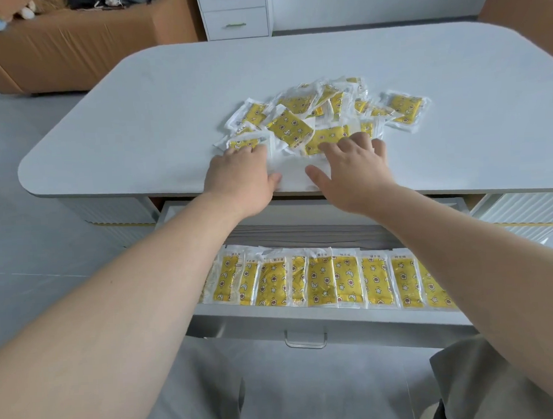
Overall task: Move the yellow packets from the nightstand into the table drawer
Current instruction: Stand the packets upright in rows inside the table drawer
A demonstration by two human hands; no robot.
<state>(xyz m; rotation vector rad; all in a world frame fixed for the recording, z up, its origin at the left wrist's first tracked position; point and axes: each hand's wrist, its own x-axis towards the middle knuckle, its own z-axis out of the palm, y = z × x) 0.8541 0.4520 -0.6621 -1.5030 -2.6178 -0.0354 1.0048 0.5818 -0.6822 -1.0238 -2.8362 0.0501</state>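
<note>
A loose pile of yellow packets in clear wrappers lies on the white tabletop. My left hand rests flat at the pile's near left edge, fingertips on a packet. My right hand lies spread on the pile's near side, fingers over another packet. Neither hand grips anything. Below the table edge the drawer stands pulled out. A row of several yellow packets stands side by side along its front.
My forearms reach over the pulled-out drawer, whose metal handle faces me. A white drawer cabinet stands behind the table. A brown sofa sits at the back left. Grey floor surrounds the table.
</note>
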